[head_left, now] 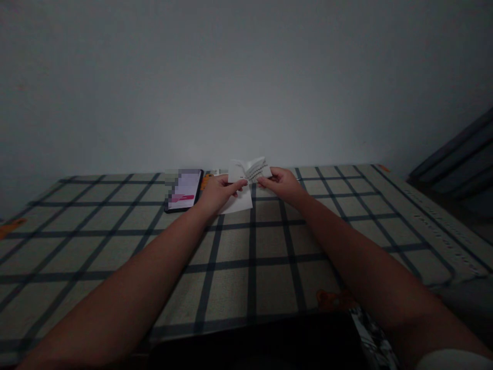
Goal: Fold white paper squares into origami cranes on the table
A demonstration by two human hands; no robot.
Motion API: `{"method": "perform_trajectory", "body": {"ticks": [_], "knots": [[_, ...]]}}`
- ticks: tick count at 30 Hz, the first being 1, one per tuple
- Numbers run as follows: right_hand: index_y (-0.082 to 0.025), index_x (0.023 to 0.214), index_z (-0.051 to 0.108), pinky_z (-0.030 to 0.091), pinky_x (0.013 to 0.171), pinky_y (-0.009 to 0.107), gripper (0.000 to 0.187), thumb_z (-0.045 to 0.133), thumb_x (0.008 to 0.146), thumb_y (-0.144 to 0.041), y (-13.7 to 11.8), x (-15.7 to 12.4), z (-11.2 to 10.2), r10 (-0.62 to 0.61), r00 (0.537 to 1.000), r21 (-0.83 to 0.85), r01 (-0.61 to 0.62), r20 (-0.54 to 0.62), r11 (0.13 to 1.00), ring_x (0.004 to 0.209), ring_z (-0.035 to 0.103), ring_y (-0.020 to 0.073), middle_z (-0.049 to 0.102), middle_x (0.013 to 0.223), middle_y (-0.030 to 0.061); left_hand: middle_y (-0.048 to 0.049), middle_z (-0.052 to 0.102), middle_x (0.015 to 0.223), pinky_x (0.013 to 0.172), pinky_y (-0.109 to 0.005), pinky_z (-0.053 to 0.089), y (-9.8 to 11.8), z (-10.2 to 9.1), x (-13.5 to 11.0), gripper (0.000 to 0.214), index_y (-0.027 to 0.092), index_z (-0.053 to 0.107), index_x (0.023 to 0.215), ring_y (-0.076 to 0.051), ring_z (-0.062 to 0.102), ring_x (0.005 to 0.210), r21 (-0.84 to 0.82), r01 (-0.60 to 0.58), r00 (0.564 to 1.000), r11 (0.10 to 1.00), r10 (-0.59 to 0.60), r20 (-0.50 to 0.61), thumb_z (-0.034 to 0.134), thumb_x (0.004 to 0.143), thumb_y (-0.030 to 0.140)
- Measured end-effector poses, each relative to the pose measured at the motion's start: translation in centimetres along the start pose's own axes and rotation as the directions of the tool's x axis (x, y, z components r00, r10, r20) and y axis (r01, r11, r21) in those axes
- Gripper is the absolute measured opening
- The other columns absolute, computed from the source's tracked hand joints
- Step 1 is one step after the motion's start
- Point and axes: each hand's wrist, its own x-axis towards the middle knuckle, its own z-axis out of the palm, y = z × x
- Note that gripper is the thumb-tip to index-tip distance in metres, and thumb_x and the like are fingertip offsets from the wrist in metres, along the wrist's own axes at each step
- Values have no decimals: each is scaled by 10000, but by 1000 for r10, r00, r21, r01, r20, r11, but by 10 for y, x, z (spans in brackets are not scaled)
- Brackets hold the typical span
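A small white paper (249, 169) with printed or written lines stands partly unfolded between my two hands, creased down its middle. My left hand (220, 192) pinches its left side, thumb on the near face. At the right side, my right hand (283, 182) grips it between thumb and fingers. Beneath the left hand, a plain white sheet (241, 202) lies on the checked cloth. Left of that hand lies a phone (186, 190) with its screen lit, part of it blurred out. The fingers behind the paper are hidden.
The table (265, 252) has a light cloth with dark blue checks. A pale wall (246, 77) rises right behind its far edge. A dark ribbed object (458, 159) is beyond the right edge. Something black (262, 344) fills the near edge below my arms.
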Motion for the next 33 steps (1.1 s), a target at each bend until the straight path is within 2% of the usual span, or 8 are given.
{"method": "perform_trajectory", "body": {"ticks": [8,16,22,30,33], "knots": [[-191,891,680,554,812,333,315,764,711,-436,-2,0,9,80,997,238,-76,-8,968,841,675,167,731,932,55,-40,688,648,555,-249,410,-9,2,2,299,158,726,701,-142,575,568,73,15,1000,997,-16,14,775,688,453],[-175,756,714,530,747,315,277,745,742,-449,-1,1,6,103,994,117,-97,-45,988,740,660,160,731,778,51,-41,674,643,550,-246,415,-6,6,-1,300,150,713,690,-137,569,568,43,46,999,998,-45,-23,775,689,444],[-183,786,747,535,772,327,271,770,719,-444,3,2,10,166,985,222,-152,-48,963,752,676,169,743,804,52,-75,717,780,548,-241,439,-6,9,0,350,133,737,817,-137,586,606,-93,82,996,992,-83,-7,777,679,452],[-172,757,742,548,764,330,255,771,722,-422,-3,0,9,187,982,212,-176,-31,961,729,672,159,748,786,61,-73,705,722,504,-255,446,-3,8,-2,382,125,732,862,-137,574,527,-50,124,992,991,-123,27,798,654,438],[-170,780,747,551,771,335,286,776,711,-446,0,1,7,172,985,186,-170,7,968,747,677,165,754,805,65,-71,706,739,513,-250,446,-4,7,-2,381,124,730,891,-132,572,540,-36,87,996,996,-86,25,781,679,437]]}}
